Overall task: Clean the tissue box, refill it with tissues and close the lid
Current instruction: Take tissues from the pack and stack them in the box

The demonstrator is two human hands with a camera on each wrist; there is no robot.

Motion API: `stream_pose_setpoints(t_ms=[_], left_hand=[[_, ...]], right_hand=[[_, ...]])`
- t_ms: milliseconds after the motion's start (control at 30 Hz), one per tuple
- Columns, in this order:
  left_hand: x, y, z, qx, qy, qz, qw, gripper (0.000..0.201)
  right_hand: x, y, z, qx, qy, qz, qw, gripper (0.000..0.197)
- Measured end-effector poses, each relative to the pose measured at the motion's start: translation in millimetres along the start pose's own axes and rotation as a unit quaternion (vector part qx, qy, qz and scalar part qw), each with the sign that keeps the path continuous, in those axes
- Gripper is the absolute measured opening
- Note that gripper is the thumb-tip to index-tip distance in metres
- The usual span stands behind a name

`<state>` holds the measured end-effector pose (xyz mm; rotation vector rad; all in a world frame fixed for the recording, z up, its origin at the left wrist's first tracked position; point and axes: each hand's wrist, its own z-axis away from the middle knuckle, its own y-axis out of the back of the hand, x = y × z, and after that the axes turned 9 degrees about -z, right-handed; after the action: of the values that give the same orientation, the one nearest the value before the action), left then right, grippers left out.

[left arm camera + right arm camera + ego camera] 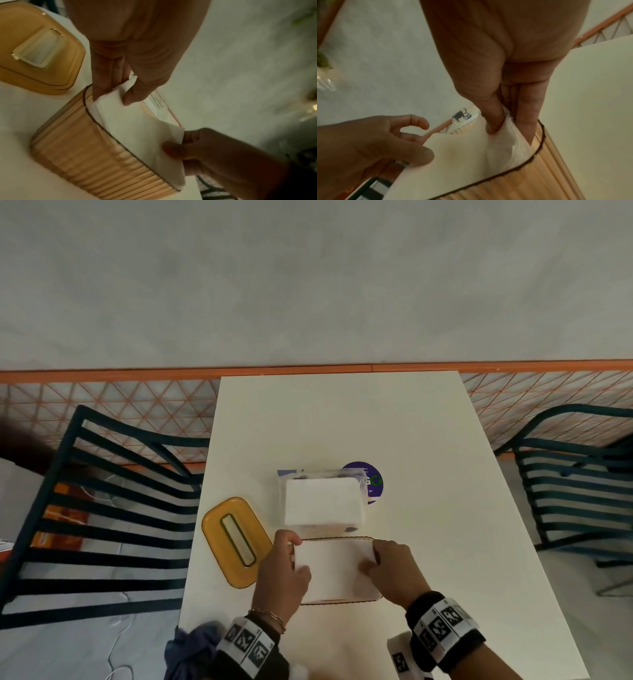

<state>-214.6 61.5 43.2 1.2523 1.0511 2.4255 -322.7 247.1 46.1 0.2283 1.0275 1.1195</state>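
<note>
The amber ribbed tissue box (342, 600) stands open on the white table (445, 508) just in front of me. A white tissue stack (334, 570) sits in its mouth, held at both ends. My left hand (296, 554) pinches the left end between thumb and fingers, as the left wrist view shows (113, 97). My right hand (373, 558) pinches the right end against the box wall (508, 132). The amber lid (236, 542) with its slot lies apart on the table, left of the box. Behind the box lies a clear-wrapped tissue pack (323, 505).
A purple round sticker (371, 481) shows on the table behind the pack. A bluish cloth (191, 648) hangs at the near left corner. Dark slatted chairs stand on the left (102, 508) and right (575, 491). The table's far half is bare.
</note>
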Motion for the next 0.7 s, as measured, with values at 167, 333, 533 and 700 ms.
stream_pose_setpoints(t_ms=[167,333,533,700], left_hand=[[3.9,-13.1,-3.1,0.003,-0.037,-0.101,0.994,0.047],[8.8,-19.5,-2.2,0.009,-0.065,-0.188,0.98,0.064],[15.2,-11.2,10.8,0.046,-0.08,-0.265,0.96,0.066],[8.6,-9.2,-4.4,-0.061,-0.108,-0.264,0.957,0.046]], right_hand=[[-9.2,-7.7,-3.4,0.007,-0.011,0.085,0.996,0.015],[-15.5,-10.2,-4.4,-0.003,-0.009,0.149,0.989,0.028],[-19.6,-5.2,11.4,0.022,0.008,0.177,0.984,0.04],[-9.3,-7.8,17.7,-0.001,0.109,0.16,0.981,0.041]])
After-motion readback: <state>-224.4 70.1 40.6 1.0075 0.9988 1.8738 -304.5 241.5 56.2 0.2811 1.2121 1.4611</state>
